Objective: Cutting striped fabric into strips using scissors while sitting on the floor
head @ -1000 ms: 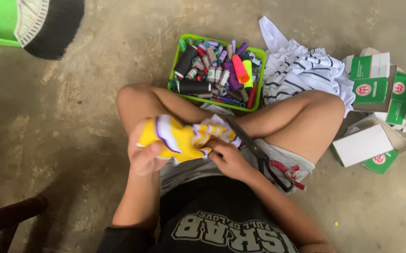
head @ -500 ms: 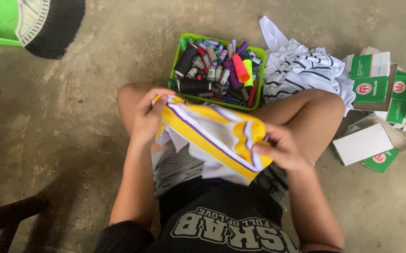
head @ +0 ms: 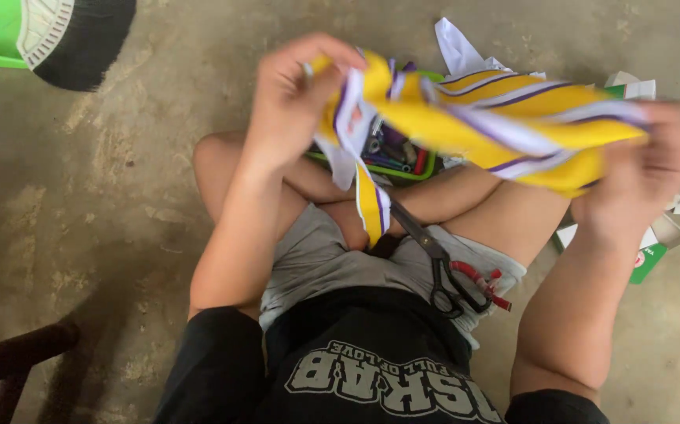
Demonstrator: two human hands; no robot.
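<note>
I sit cross-legged on a concrete floor and hold a yellow garment with purple and white stripes [head: 505, 118] stretched out in front of me. My left hand [head: 289, 98] grips its left end, and my right hand [head: 642, 169] grips its right end; both are raised and blurred. A strip of the cloth hangs down toward my lap. Black scissors with red-marked handles [head: 446, 271] lie on my grey shorts. A green basket of markers [head: 403, 153] is mostly hidden behind the garment.
A green object with a black brush-like part [head: 65, 39] lies at the top left. White cloth [head: 461, 51] shows behind the garment. Green and white cardboard boxes [head: 650, 251] lie at the right. A dark wooden piece [head: 10, 365] sits at the bottom left.
From a bunched bundle in my lap, the garment was spread out, then lifted high toward the camera, now covering the marker basket. The scissors on my lap have come into view.
</note>
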